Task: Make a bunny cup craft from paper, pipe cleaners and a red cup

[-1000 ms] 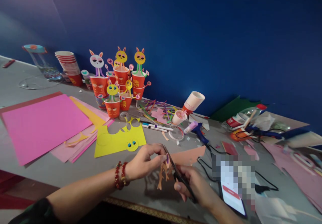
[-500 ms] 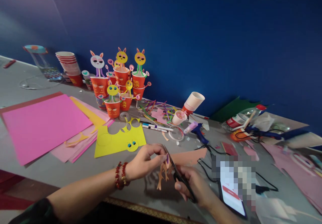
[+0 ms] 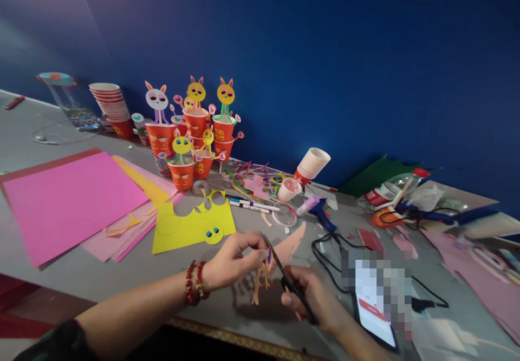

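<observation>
Between the thumb and fingers of my left hand (image 3: pixel 238 261) I pinch a peach paper sheet (image 3: pixel 290 246) with a ragged, cut-away edge. A purple-marked patch shows on the paper right by my thumb, and thin scraps dangle below it. My right hand (image 3: pixel 314 296) is wrapped around the handles of dark scissors (image 3: pixel 289 280). Their blades lie against the paper beside my left fingertips; how far apart they are I cannot tell. Left of my hands lies a yellow paper sheet (image 3: pixel 174 236) with round cut-outs and a yellow disc face (image 3: pixel 214 234) on it.
Red cups with paper animal figures (image 3: pixel 181 174) stand along the wall. Pink sheets (image 3: pixel 73 204) lie left. Markers (image 3: pixel 254 206), a tape roll (image 3: pixel 284 215) and a blue glue gun (image 3: pixel 324 216) with a black cord sit behind my hands. A phone (image 3: pixel 376 307) lies at the right.
The peach paper has swung: its far end now points up and away, where before it stretched out flat to the right. Both hands stay nearly in place.
</observation>
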A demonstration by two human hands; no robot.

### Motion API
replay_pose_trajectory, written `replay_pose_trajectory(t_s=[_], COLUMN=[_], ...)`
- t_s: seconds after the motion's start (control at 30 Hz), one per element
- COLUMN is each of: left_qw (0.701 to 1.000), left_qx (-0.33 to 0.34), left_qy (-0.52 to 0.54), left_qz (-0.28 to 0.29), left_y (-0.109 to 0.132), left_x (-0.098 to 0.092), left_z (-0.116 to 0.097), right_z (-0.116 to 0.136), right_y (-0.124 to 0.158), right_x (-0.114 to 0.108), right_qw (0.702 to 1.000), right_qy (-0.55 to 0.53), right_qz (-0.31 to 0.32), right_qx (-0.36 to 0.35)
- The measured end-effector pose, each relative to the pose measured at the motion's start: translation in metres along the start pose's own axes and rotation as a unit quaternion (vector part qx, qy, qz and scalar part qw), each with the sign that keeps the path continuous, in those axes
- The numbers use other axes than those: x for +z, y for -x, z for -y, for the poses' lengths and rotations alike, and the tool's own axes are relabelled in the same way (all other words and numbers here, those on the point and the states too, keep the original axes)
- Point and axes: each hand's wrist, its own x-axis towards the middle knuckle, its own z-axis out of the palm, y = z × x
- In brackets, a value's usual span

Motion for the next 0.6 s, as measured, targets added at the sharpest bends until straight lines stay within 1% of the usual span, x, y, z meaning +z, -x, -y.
replay_pose_trajectory(t_s=[0.33,0.47,0.6], left_qw=[1.000,1.000,1.000], left_qx=[0.009,0.007,0.004], left_qy=[0.006,0.005,0.006], left_qz=[-0.009,-0.009,-0.010], left_y=[-0.0009,-0.0006,-0.0007], left_x=[0.0002,0.0007,0.0000], left_z=[-0.0002,-0.0004,0.0005], right_z=[0.0023,0.0007,0.0039], right_y=[0.0010,0.0016,0.0034], right_x=[0.0042,0.0044,0.0000], right_qw=[0.999,1.000,1.000], right_qy=[-0.037,-0.022,0.008], right_qz=[0.001,0.002,0.004], right_qx=[0.012,0.004,-0.010])
